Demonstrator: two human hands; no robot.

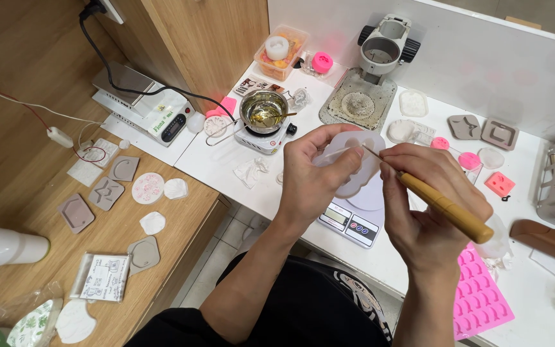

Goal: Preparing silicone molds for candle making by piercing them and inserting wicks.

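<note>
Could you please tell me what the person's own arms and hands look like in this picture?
Both forearms are bare, with no sleeves reaching them. The left hand and right hand wear no gloves, and no rings, watch or bracelet show. Dark clothing shows below the arms.

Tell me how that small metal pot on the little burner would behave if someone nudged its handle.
The metal pot looks light and sits on a small burner, so a nudge would probably turn or slide it. Its long wire handle sticks out sideways, giving leverage to tip it. The yellowish liquid inside would likely slosh.
</note>
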